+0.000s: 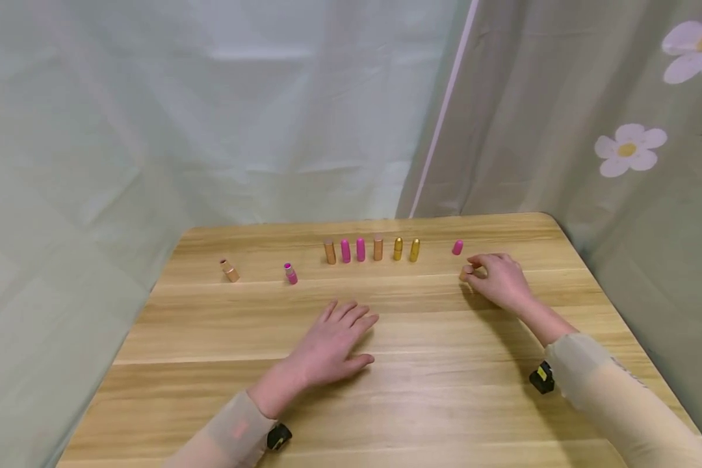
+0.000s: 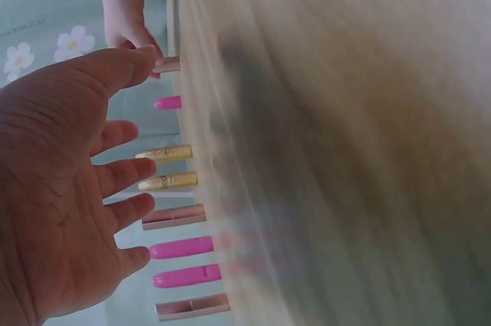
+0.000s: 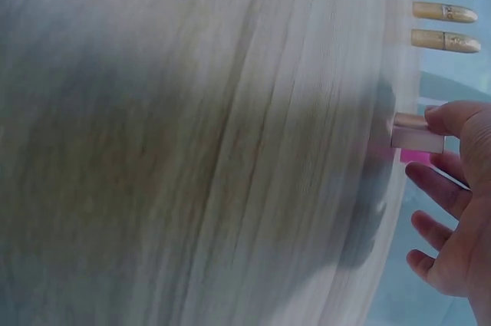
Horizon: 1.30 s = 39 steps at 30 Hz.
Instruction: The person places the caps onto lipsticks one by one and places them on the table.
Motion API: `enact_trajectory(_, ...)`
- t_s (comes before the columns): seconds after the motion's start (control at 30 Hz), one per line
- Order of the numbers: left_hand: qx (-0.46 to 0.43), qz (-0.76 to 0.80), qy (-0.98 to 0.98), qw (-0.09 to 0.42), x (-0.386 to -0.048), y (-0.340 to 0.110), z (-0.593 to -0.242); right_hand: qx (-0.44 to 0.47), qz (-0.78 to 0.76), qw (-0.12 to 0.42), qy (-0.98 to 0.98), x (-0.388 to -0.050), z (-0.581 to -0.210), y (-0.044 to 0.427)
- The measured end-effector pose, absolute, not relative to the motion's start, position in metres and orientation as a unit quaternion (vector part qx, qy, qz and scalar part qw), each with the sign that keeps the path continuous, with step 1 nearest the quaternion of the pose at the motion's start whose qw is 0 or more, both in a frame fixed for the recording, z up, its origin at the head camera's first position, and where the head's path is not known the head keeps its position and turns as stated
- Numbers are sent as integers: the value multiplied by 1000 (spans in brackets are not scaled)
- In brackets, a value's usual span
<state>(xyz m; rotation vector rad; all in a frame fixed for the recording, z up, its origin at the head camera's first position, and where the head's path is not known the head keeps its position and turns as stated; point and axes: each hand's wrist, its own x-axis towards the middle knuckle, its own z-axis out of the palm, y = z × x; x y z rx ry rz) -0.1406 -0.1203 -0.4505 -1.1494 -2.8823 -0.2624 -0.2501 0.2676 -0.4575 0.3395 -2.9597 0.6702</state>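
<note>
My right hand (image 1: 503, 281) pinches a small rose-gold lipstick cap (image 3: 416, 137) between thumb and finger at the table's right, its other fingers spread in the right wrist view. The cap stands upright on or close to the tabletop. Just behind it is a pink cap (image 1: 457, 247). My left hand (image 1: 330, 346) hovers over or touches the table's middle, palm down, fingers extended, holding nothing. Farther back stands a row of closed lipsticks: rose-gold ones (image 1: 377, 249), pink ones (image 1: 360, 250) and gold ones (image 1: 415, 250). To the left are two uncapped tubes, one rose-gold (image 1: 231, 271), one pink (image 1: 291, 274).
The wooden table (image 1: 210, 377) has rounded far corners. Behind it hangs a pale curtain (image 1: 269, 130), with white flowers (image 1: 630, 151) printed on the right side. A small black device (image 1: 542, 377) is at the right wrist.
</note>
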Motion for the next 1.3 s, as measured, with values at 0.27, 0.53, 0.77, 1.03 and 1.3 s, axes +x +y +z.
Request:
enact_trajectory(0.27, -375, -95, -922, 24, -137, -118, -451, 109, 224, 45, -968, -251, -458, 265)
enact_trajectory(0.53, -366, -106, -924, 24, -138, -123, -450, 110, 233, 57, -965, -251, -459, 264)
enact_trajectory(0.77, -344, -131, -929, 38, -143, -138, -442, 119, 251, 64, -959, -247, -454, 264)
enact_trajectory(1.03, -313, -187, -923, 124, -146, -171, -424, 140, 297, 61, -943, -239, -447, 255)
enact_trajectory(1.3, -227, -278, -911, 203, -151, -227, -409, 130, 394, 34, -909, -228, -439, 238)
